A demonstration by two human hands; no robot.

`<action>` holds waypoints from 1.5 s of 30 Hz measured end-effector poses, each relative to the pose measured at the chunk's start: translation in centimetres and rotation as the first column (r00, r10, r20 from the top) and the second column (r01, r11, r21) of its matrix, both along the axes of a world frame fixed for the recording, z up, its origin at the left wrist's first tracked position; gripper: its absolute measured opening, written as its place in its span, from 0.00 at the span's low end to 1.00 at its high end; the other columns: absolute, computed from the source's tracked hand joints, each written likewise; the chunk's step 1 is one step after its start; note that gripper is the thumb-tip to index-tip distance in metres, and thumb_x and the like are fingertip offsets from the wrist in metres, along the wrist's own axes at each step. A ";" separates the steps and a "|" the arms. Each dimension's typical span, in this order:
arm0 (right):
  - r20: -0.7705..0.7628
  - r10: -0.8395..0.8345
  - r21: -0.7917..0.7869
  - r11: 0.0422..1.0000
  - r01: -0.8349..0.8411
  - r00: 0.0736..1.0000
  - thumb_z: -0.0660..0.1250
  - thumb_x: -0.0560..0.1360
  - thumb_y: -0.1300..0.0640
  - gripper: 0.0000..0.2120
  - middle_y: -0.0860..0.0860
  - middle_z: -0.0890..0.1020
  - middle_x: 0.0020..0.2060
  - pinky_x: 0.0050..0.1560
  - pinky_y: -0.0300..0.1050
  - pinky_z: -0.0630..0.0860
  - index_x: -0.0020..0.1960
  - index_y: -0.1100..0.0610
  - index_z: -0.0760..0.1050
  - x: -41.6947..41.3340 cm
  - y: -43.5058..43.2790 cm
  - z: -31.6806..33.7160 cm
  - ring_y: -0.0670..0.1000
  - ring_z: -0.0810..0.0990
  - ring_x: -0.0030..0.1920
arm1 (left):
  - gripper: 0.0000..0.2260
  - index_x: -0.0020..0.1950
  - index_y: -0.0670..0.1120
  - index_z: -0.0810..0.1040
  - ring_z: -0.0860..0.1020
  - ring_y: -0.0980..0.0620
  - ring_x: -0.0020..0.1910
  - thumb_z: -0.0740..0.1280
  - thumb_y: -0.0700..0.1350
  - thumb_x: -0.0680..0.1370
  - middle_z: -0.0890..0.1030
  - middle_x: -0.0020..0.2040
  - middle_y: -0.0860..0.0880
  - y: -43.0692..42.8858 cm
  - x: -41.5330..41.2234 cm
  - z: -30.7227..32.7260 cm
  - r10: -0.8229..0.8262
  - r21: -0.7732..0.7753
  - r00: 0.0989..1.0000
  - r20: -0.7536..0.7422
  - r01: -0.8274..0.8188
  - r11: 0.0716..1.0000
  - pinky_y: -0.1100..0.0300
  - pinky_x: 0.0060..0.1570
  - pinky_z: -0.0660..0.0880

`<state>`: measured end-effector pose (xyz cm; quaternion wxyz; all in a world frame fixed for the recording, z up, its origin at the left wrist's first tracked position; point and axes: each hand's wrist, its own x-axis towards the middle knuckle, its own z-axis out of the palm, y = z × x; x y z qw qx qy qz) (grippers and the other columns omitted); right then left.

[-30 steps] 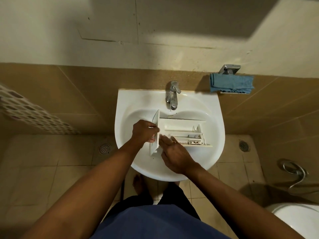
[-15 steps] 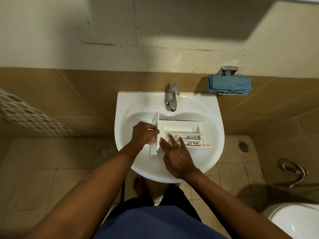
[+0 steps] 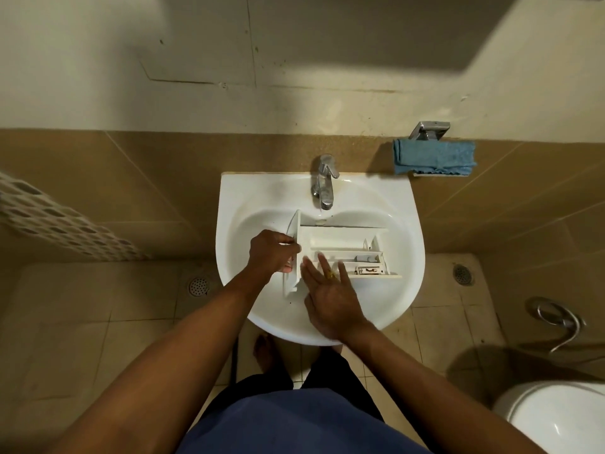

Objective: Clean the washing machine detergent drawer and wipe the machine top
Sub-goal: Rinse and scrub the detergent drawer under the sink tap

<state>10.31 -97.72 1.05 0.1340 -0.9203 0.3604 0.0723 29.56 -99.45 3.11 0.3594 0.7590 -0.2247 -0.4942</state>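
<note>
White sink [image 3: 386, 204] against the tiled wall. Toilet [image 3: 556, 421] at the lower right, only partly in view. White detergent drawer [image 3: 340, 239] lying across the sink's bowl just below the tap, compartments up, front panel to the left. Folded blue cloth [image 3: 435, 157] on a wall holder, right of the tap and well apart from the drawer. Left hand [image 3: 271, 253] curled round the drawer's front panel, gripping it. Right hand [image 3: 330, 299] flat, fingers straight and spread over the drawer's near left compartments. Chrome tap [image 3: 322, 181] at the sink's back rim. Gold ring [image 3: 330, 274] on a right finger.
</note>
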 end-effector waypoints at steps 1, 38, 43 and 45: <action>0.005 0.017 -0.008 1.000 -0.017 1.000 0.47 0.78 0.48 0.33 0.52 0.60 0.81 0.78 0.68 0.53 0.81 0.57 0.61 -0.6 1.0 0.0 0.60 0.53 0.82 | 0.12 0.52 0.42 0.86 0.86 0.43 0.35 0.80 0.41 0.70 0.86 0.39 0.41 0.0 0.1 -0.1 0.004 0.000 1.000 -0.007 -0.004 1.000 0.47 0.37 0.85; -0.098 -0.437 -0.091 0.899 0.429 0.894 0.61 0.79 0.51 0.25 0.51 0.77 0.70 0.74 0.56 0.61 0.76 0.46 0.68 -3.1 -12.4 -0.1 0.56 0.66 0.76 | 0.13 0.54 0.42 0.86 0.86 0.42 0.35 0.79 0.41 0.70 0.86 0.37 0.41 -0.2 -0.1 -0.3 0.043 0.024 0.999 -0.028 -0.042 0.999 0.48 0.36 0.85; 0.324 -0.652 0.270 0.759 0.593 0.686 0.66 0.78 0.58 0.12 0.54 0.87 0.54 0.65 0.50 0.76 0.57 0.54 0.86 2.0 -15.0 1.1 0.57 0.84 0.58 | 0.12 0.53 0.42 0.86 0.86 0.42 0.35 0.78 0.41 0.71 0.86 0.37 0.40 -0.1 0.0 -0.1 0.023 0.021 0.999 -0.024 -0.022 1.000 0.49 0.37 0.85; 0.352 -0.851 0.689 0.518 0.507 0.391 0.67 0.74 0.62 0.10 0.56 0.88 0.46 0.58 0.56 0.82 0.48 0.57 0.87 4.5 -15.5 1.5 0.58 0.87 0.48 | 0.11 0.53 0.42 0.86 0.86 0.40 0.36 0.78 0.40 0.71 0.86 0.38 0.40 -0.1 0.0 0.2 0.027 0.024 0.999 -0.027 -0.027 0.999 0.49 0.38 0.85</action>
